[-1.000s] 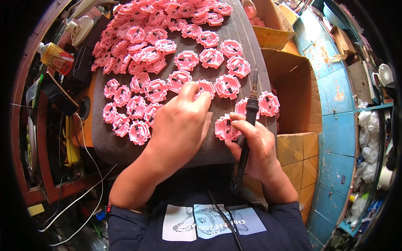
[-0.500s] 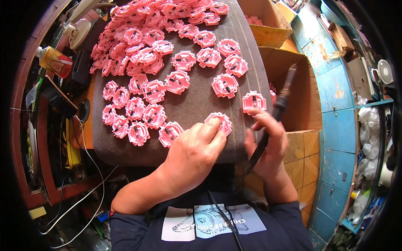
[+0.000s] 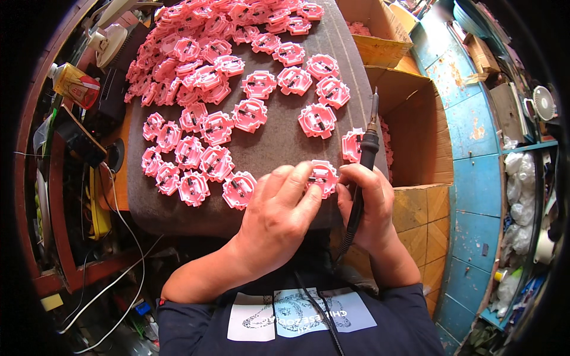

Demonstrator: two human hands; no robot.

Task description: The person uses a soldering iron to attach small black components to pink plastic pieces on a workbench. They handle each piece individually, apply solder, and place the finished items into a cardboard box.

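Between the thumb and fingers of my left hand [image 3: 270, 207] is a pink plastic housing [image 3: 324, 173] with a small black insert, over the near part of the dark tabletop [image 3: 279, 142]. My right hand [image 3: 375, 199] grips a soldering iron [image 3: 369, 145] with a black handle, its metal tip pointing up and away. The right thumb and fingertips meet the right edge of the same housing. Just behind the iron lies another pink housing [image 3: 351, 144], partly hidden by it. Similar housings [image 3: 217, 163] lie face up to the left of my left hand.
A large heap of pink housings [image 3: 196, 53] covers the far left of the tabletop. Cardboard boxes [image 3: 421, 130] with pink pieces inside stand at the right. A white cable [image 3: 139, 261] hangs at the left, near a bottle [image 3: 76, 86]. Blue cabinets [image 3: 478, 184] line the far right.
My right hand has come left to the housing, and the soldering iron has swung more upright. More of the held housing's face now shows between my hands.
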